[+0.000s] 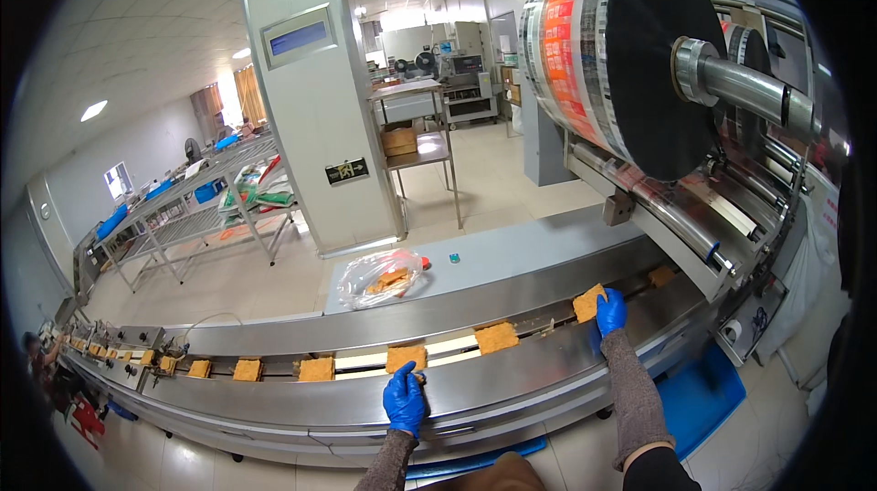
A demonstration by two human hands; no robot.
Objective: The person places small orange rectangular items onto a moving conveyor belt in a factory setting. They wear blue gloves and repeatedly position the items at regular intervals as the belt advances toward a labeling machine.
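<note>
A row of golden-brown, rough-textured square food pieces lies along the metal conveyor (539, 368). My right hand (611, 312), in a blue glove, grips one square food piece (589, 303) by its right side, tilted over the channel. My left hand (403, 401), gloved alike, is at the near edge of another square food piece (405, 357). Its fingers are curled, with a small brownish bit by the thumb that I cannot make out. Between the hands lies a further square food piece (496, 337), untouched.
A clear plastic bag (382, 279) with brown pieces lies on the grey ledge (493, 258) behind the conveyor. A large printed film roll (630, 62) hangs over the right end. A blue bin (703, 400) stands below right; a white pillar (315, 107) rises behind.
</note>
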